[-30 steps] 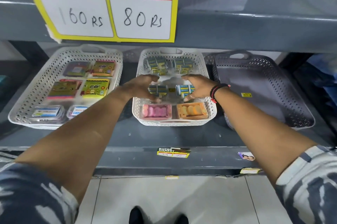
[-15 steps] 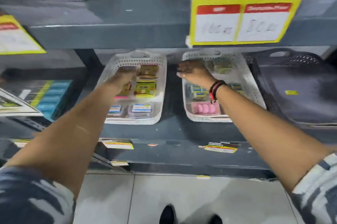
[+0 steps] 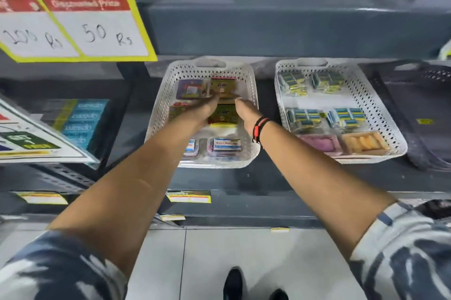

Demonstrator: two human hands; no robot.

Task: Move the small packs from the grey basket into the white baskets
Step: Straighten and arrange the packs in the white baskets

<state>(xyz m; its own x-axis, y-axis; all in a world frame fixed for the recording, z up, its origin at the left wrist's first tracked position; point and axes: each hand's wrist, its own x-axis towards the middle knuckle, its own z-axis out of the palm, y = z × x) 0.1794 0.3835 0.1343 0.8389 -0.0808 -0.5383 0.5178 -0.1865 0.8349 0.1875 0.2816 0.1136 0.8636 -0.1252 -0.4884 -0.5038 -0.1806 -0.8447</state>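
Both my hands reach into the left white basket (image 3: 156, 114). My left hand (image 3: 203, 108) and my right hand (image 3: 245, 110) lie flat on either side of a yellow-green pack (image 3: 223, 115), and their fingertips touch a second yellow-green pack (image 3: 223, 86) behind it. Neither hand lifts anything. The right white basket (image 3: 400, 146) holds several blue-and-yellow small packs (image 3: 346, 115), a pink pack and an orange pack. The grey basket (image 3: 429, 94) stands at the far right, with only a yellow sticker visible inside.
A grey shelf board (image 3: 268, 28) overhangs the baskets closely. A yellow price sign (image 3: 73, 28) hangs at upper left. Boxes and a slanted card (image 3: 36, 138) fill the bay to the left. The shelf's front edge (image 3: 244, 204) carries small labels. Floor tiles and my shoes lie below.
Both hands left the blue packs in the right white basket and moved over to the left white basket. The view swung left, so the grey basket now sits at the frame's edge.
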